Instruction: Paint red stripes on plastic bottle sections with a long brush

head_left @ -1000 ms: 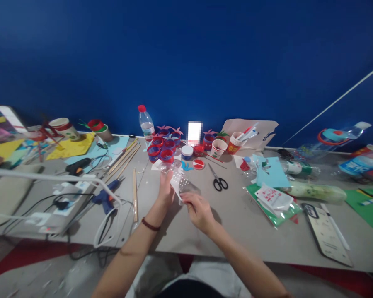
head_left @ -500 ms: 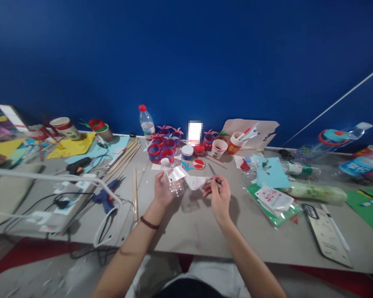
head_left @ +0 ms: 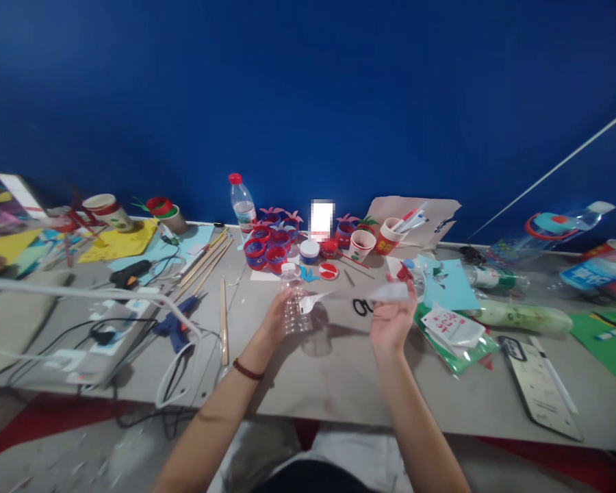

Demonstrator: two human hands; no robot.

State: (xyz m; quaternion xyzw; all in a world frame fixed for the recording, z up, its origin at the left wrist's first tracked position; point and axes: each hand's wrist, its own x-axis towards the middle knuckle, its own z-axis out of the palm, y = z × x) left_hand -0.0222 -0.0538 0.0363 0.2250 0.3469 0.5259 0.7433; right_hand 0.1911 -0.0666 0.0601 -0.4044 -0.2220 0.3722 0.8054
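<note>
Left hand (head_left: pixel 274 316) has its fingers wrapped round the side of the clear bottle (head_left: pixel 293 320), white cap up, nearly upright, mid-worktop (head_left: pixel 308 387) in front of the body. Can't tell if its base touches down. The side grip leaves the cap and right flank exposed, probably so the bottle stays steady against any tug. White flap (head_left: pixel 312 302) stands off that flank, toward the right hand (head_left: pixel 393 316), whose fingers look clamped on a white strip (head_left: pixel 389 293). Blur smears the gap, so can't confirm flap and strip are one piece, or exactly which fingers pinch.

Pose: hands well apart, both forearms angled forward from the near edge, left wrist inward, right hand raised with palm partly up. Looks like left anchors, right works.

Scissors (head_left: pixel 361 307) lie beside the right hand, handy. Red pots (head_left: pixel 276 259) sit grouped behind the bottle, presumably to keep the centre workable.
</note>
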